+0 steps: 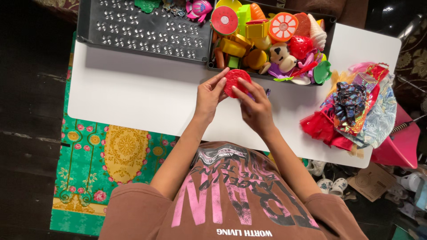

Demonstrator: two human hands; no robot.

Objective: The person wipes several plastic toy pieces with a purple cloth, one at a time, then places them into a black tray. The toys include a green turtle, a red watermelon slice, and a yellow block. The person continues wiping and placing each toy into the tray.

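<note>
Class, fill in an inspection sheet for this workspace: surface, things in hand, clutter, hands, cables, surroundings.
Surface: white table, mostly bare at left.
Things in hand: red round toy piece, held over the table.
Clutter: black tray, left compartment nearly bare, right one heaped with colourful plastic toy food; pile of shiny fabric at right.
Hands: left hand and right hand both grip the piece.
Cables: nothing seen.
Surroundings: green patterned mat, small cups on the floor.

Red round toy disc (236,80), upright btwn fingers, above white table.
</note>
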